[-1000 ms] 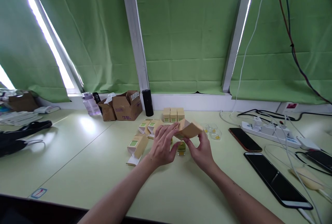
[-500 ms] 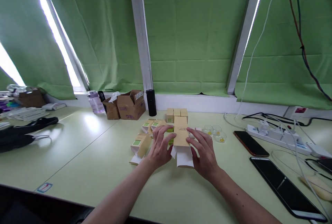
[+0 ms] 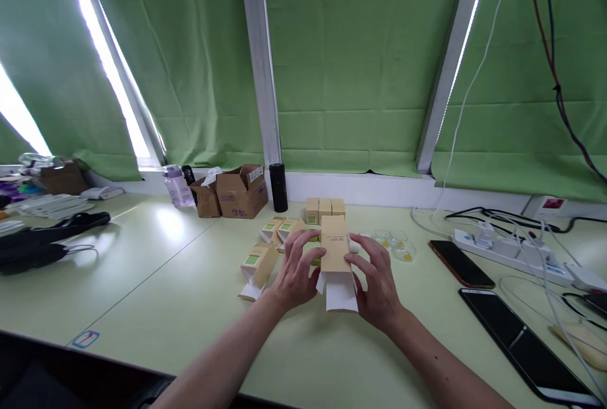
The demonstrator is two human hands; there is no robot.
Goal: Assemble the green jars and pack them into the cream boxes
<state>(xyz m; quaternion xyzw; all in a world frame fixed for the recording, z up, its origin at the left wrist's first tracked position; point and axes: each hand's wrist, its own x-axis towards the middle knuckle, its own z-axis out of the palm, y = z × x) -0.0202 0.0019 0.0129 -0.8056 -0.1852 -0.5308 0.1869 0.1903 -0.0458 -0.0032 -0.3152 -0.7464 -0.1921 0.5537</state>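
Left hand [image 3: 298, 275] and right hand [image 3: 377, 279], grip closed on opposite sides of 1 printed carton [image 3: 334, 243], central over the worktop [image 3: 165, 314]; white flap [image 3: 341, 293] open nearside. Likely faults: uneven squeezing could crease the carton; careless folding could bend the flap.

White window glare on the tabletop [image 3: 171, 224]

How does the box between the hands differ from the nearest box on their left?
The held box is between the left hand and right hand; the left box rests unheld. The held box's visible face carries fine print; the left box shows a green square. Both are tan with white flaps out.
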